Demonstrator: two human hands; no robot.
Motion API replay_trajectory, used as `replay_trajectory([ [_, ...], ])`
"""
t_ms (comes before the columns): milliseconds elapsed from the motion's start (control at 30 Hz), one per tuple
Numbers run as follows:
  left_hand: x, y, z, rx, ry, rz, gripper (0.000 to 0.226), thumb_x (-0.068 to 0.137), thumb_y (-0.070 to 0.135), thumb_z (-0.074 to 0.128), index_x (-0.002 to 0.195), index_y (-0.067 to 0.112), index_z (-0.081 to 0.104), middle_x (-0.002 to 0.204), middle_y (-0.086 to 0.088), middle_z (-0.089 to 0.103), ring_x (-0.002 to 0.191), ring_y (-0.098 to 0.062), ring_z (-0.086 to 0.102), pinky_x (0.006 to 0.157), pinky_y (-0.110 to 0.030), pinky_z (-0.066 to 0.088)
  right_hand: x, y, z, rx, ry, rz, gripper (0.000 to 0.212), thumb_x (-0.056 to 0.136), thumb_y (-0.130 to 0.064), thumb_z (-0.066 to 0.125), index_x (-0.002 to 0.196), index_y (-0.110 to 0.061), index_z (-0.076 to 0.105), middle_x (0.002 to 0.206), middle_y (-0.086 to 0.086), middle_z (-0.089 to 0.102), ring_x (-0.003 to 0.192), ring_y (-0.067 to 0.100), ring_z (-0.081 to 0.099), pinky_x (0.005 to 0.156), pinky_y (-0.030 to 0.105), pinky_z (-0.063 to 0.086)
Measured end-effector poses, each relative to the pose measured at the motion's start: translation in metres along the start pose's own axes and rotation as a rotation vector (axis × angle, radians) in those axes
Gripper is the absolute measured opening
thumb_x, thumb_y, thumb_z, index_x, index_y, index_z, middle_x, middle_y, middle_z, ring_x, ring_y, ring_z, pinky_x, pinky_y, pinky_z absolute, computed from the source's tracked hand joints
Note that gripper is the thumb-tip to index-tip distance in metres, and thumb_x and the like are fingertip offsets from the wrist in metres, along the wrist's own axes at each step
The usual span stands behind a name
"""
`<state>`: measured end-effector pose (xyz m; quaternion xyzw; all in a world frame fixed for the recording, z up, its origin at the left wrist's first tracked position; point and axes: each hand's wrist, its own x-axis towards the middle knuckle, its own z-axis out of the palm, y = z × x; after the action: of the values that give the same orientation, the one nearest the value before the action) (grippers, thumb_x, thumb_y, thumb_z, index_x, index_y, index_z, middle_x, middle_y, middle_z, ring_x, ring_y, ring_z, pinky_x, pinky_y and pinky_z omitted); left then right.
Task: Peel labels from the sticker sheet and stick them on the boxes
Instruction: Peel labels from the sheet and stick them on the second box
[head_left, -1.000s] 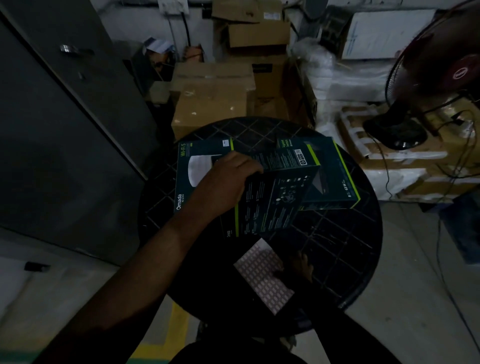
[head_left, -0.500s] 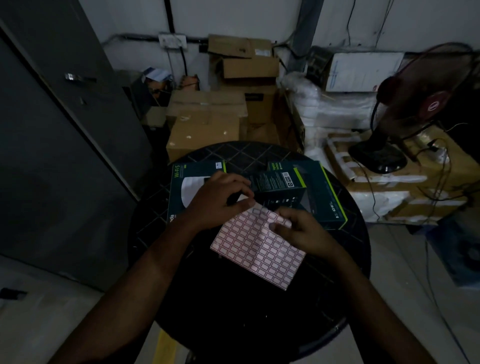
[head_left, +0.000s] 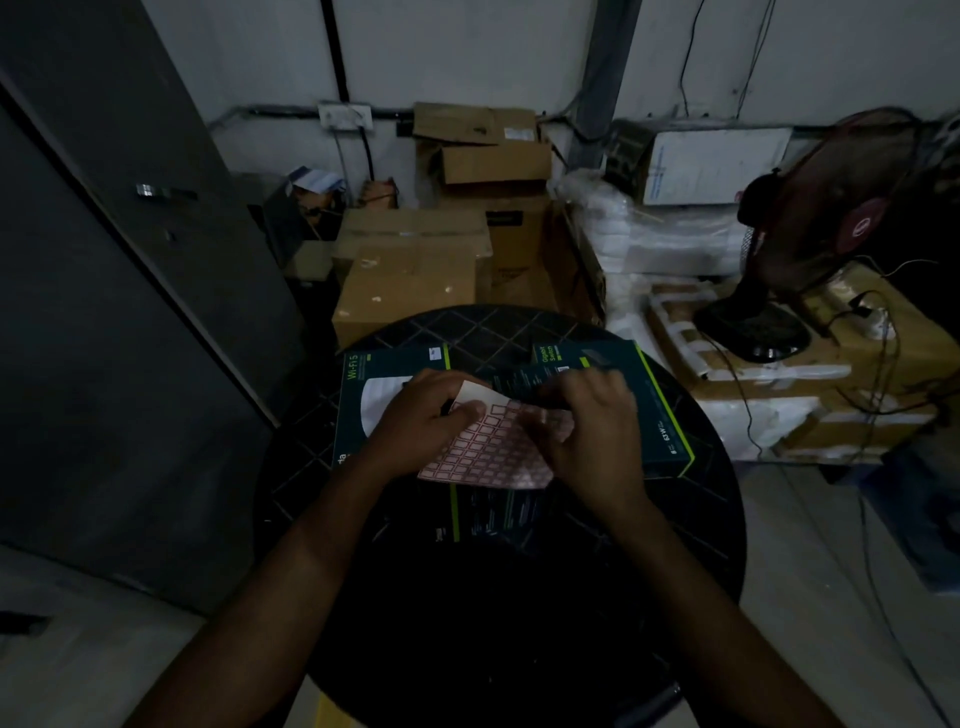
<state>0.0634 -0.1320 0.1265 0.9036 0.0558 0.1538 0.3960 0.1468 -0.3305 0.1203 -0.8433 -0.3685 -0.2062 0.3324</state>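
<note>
Dim storeroom light falls on one round black worktop (head_left: 675, 545) with a diamond-grid pattern, standing in front of a pale wall. Three dark product boxes with green edging lie on it. One box (head_left: 358, 395), printed "Wi-Fi 5", sits at the far left. A second box (head_left: 660, 415) lies at the far right, with "63 W" readable on its side. A third box (head_left: 493, 514) lies nearer, in the middle, mostly under the hands.

One sticker sheet (head_left: 488, 452), white with rows of red-outlined labels, is held above the middle box, between the two far boxes. The left hand (head_left: 421, 426) holds the sheet's left edge, its grip clamped on it with the thumb on top, and the far left corner of the sheet curls upward. The right hand (head_left: 592, 431) is on the sheet's right side with fingers bent down onto the labels; its grip is pinched on the sheet, though the fingertips are blurred and I cannot tell whether a single label is caught.

Beyond the worktop stand several brown cardboard cartons (head_left: 410, 280), stacked near the wall. One dark red fan (head_left: 810, 228) stands on a taped carton at the far right, with cables trailing from it. One grey metal cabinet (head_left: 104, 312) fills the left side.
</note>
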Motion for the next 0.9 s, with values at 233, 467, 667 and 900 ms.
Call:
replay_trajectory([
  [233,0.0,0.002,-0.001,-0.091,-0.013,-0.062,0.026,0.093,0.017,0.065,0.119,0.017,0.068,0.107,0.015,0.06,0.114,-0.016,0.053,0.099,-0.039,0.046,-0.001,-0.011,0.021,0.319,-0.097,0.013,0.023,0.08,-0.024,0.084,0.098,-0.013,0.075,0.094,0.001,0.071,0.079,0.007,0.063,0.073,0.013,0.048],
  [467,0.0,0.003,-0.003,-0.104,-0.032,-0.039,0.026,0.094,0.012,0.063,0.116,0.023,0.068,0.103,0.025,0.054,0.113,-0.013,0.051,0.098,-0.035,0.045,0.002,-0.017,0.024,0.428,-0.09,0.079,0.012,0.083,-0.019,0.081,0.094,-0.015,0.08,0.087,-0.003,0.077,0.072,-0.008,0.065,0.069,0.007,0.051],
  [667,0.001,0.004,-0.003,-0.074,-0.045,-0.021,0.026,0.093,0.014,0.064,0.116,0.024,0.069,0.102,0.028,0.053,0.114,-0.012,0.05,0.097,-0.037,0.046,0.002,-0.019,0.023,0.394,-0.075,0.074,0.013,0.084,-0.013,0.079,0.096,-0.013,0.08,0.087,0.002,0.079,0.073,-0.003,0.067,0.068,0.008,0.054],
  [900,0.001,0.002,-0.005,-0.117,-0.06,-0.099,0.028,0.091,0.031,0.064,0.117,0.024,0.069,0.109,0.017,0.058,0.114,-0.017,0.055,0.098,-0.047,0.048,0.0,-0.013,0.021,0.418,-0.062,0.035,0.02,0.085,-0.014,0.077,0.105,-0.016,0.077,0.097,-0.004,0.076,0.082,-0.001,0.068,0.075,0.013,0.054],
])
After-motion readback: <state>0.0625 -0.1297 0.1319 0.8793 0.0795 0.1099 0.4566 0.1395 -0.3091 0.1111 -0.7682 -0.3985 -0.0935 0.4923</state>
